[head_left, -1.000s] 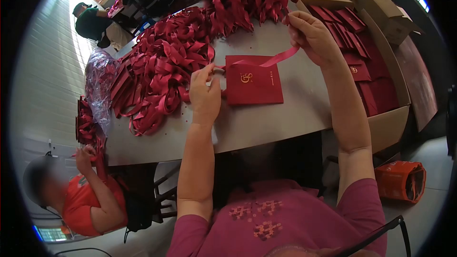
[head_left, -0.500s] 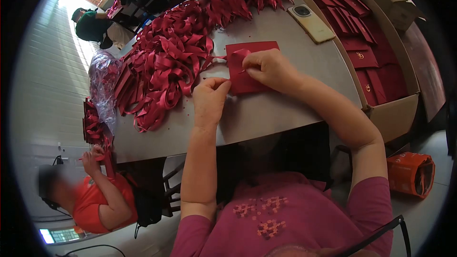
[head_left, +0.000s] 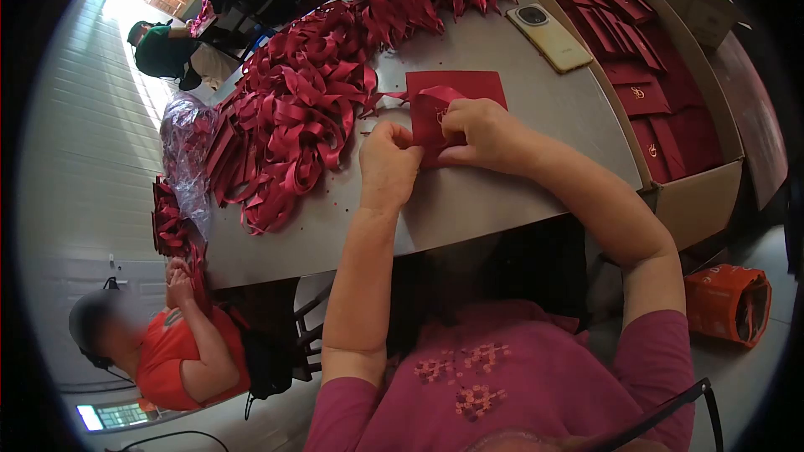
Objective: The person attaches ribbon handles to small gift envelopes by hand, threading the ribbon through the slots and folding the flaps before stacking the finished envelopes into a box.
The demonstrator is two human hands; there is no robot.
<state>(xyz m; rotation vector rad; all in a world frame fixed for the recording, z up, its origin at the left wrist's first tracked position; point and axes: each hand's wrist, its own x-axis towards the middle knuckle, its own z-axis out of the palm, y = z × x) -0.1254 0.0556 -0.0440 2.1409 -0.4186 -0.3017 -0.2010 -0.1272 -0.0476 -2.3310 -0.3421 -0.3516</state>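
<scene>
A flat dark red paper bag [head_left: 481,84] with a small gold mark lies on the metal table in front of me. Across its face loops a glossy red ribbon [head_left: 440,94], one strand of which runs left toward a heap of ribbons. My left hand [head_left: 389,166] is closed in a pinch at the bag's lower left edge. Over the lower middle of the bag, my right hand [head_left: 490,138] has its fingers curled where the ribbon passes under them. The exact grip of its fingertips is partly hidden.
A large heap of red ribbons [head_left: 297,109] covers the table's left side. Beyond the bag lies a phone [head_left: 548,38]. At right stands a cardboard box [head_left: 691,192] holding red bags. A person in orange [head_left: 197,360] works at left; another in green [head_left: 163,52] sits farther off.
My right hand has moved down and right over the bag, its thumb now lower. The left hand remains at the bag's left edge. The whole view has shifted slightly.
</scene>
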